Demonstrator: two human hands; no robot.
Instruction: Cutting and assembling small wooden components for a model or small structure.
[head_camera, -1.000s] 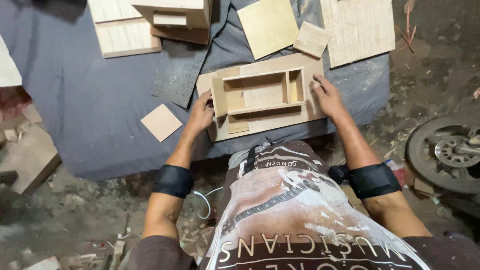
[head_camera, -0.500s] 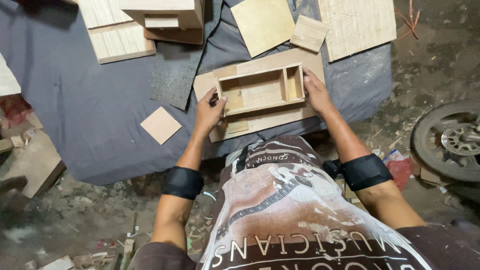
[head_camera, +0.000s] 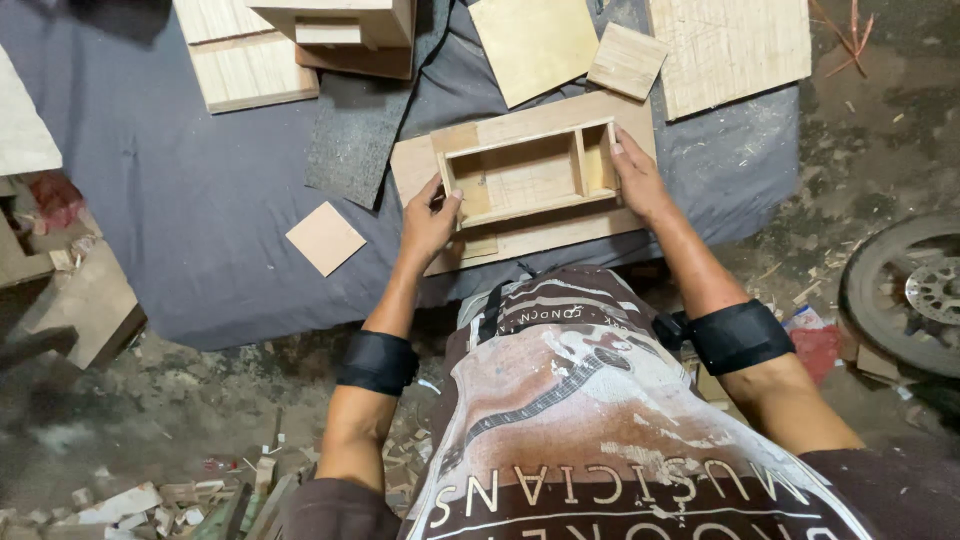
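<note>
1. The left hand (head_camera: 428, 222) holds the left end of a small wooden box (head_camera: 530, 172), fingers curled round its edge.
2. The right hand (head_camera: 638, 178) presses flat on the right end.
3. The box sits on a wooden board (head_camera: 520, 238), on a grey cloth (head_camera: 180, 200).
4. A small wooden square (head_camera: 325, 238) lies near the left hand.

Bare grey cloth (head_camera: 200, 200) left of the wooden frame (head_camera: 530, 175) leaves open passage, broken only by a small square tile (head_camera: 325, 238). Beyond the frame, plywood sheets (head_camera: 535, 45) and a box (head_camera: 345, 30) crowd close, perhaps touching.
</note>
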